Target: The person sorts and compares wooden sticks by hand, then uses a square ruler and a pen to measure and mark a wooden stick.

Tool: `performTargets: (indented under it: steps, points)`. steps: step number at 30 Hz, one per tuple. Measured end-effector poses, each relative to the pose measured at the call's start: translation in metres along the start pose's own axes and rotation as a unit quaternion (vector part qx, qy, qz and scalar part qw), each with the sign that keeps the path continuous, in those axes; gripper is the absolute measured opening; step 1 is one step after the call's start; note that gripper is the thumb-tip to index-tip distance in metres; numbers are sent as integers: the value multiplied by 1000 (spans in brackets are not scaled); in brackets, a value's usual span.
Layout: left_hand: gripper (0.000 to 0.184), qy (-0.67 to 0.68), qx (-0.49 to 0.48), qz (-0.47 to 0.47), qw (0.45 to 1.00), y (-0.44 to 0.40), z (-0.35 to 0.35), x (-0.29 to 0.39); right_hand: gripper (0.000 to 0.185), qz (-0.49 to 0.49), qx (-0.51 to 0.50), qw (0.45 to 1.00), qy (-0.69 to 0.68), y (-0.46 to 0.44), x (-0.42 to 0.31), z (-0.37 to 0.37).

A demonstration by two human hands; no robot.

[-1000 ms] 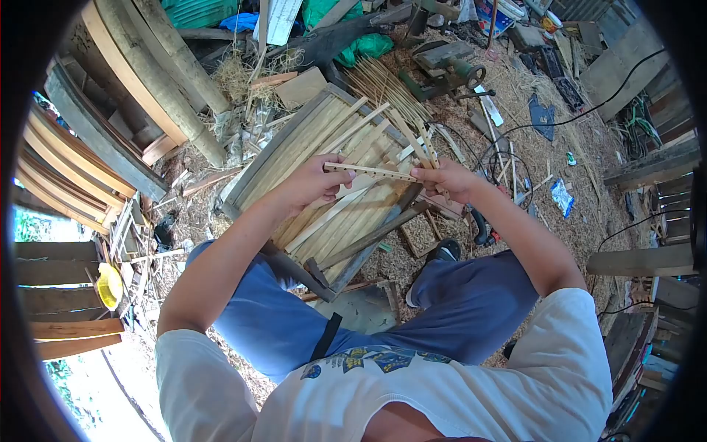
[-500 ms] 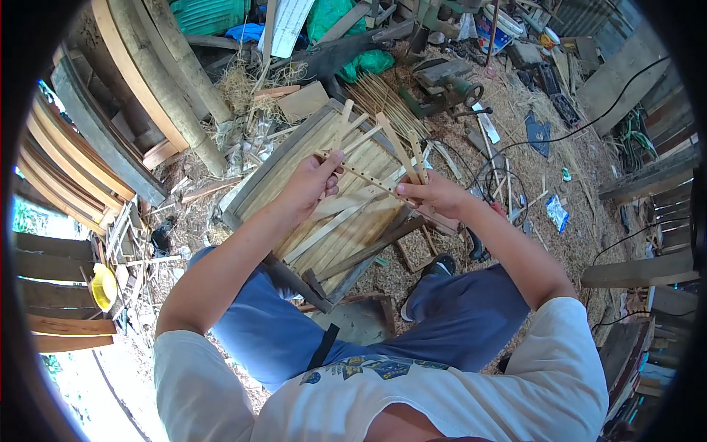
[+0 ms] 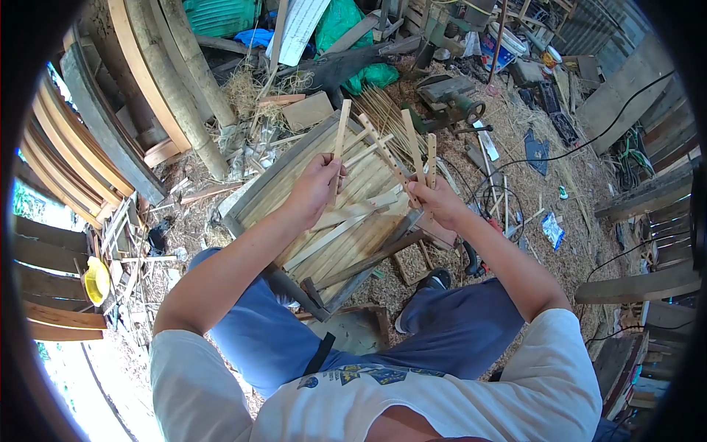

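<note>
My left hand (image 3: 318, 186) is closed around a flat pale wooden strip (image 3: 342, 131) standing nearly upright. My right hand (image 3: 438, 202) grips several pieces: a wooden strip with a row of small dark holes (image 3: 386, 153), leaning up and left, a plain wooden slat (image 3: 413, 141) and a shorter slat (image 3: 431, 152). The hands are apart, both above a low wooden worktable (image 3: 272, 193). Loose thin slats (image 3: 328, 240) lie across its top beneath them. Where the held strips end inside the fingers is hidden.
Black cable (image 3: 589, 127) runs over the shavings-covered floor at right. A green metal machine (image 3: 460, 110) stands beyond the table, near a bundle of thin sticks (image 3: 383, 103). Curved timbers (image 3: 147, 74) lean at left above a yellow bowl (image 3: 96, 281). A hand saw's dark handle (image 3: 472, 259) shows beside the table.
The holed strip, earlier stretched between both hands, now points upward from my right hand alone. My left hand has let go of it and keeps its own strip, now held upright.
</note>
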State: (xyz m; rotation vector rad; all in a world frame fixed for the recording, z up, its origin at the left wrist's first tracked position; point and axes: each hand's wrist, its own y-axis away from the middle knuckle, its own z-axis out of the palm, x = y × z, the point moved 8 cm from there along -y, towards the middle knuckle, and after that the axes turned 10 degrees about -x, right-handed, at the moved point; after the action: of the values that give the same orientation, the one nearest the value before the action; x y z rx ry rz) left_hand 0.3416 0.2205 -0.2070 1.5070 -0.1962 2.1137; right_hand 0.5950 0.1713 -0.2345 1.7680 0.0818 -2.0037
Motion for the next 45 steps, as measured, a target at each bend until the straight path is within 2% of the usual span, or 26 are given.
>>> performTargets:
  steps: [2,5,11,14,18,21,24,30,36,41,45]
  points:
    - [22,-13,-3,-5,1000,2,3,2,26,-13,56,998,18,2,-6,2]
    - [23,13,-17,-7,1000,0,10,5,27,-46,13,995,86,-4,-15,11]
    - [24,15,-31,-8,999,1,28,13,22,-105,72,984,125,-1,-29,36]
    - [22,24,-44,9,999,0,36,15,13,-110,41,982,146,4,-46,53]
    - [20,84,-83,5,993,-8,33,9,13,-107,44,980,164,2,-41,54]
    - [27,174,-30,26,984,-8,27,10,15,-122,55,974,182,4,-45,57]
    - [30,183,-25,31,982,-3,33,18,17,-119,61,971,197,2,-43,56]
    - [31,158,-11,41,986,-9,37,10,19,-106,53,975,189,-2,-44,65]
    - [23,160,-35,68,984,-10,42,14,21,-88,57,976,193,-5,-47,74]
    - [27,107,6,64,992,-9,29,16,20,-87,62,971,212,-4,-55,82]
    - [23,125,65,38,989,7,32,34,20,-123,35,988,89,-20,-41,78]
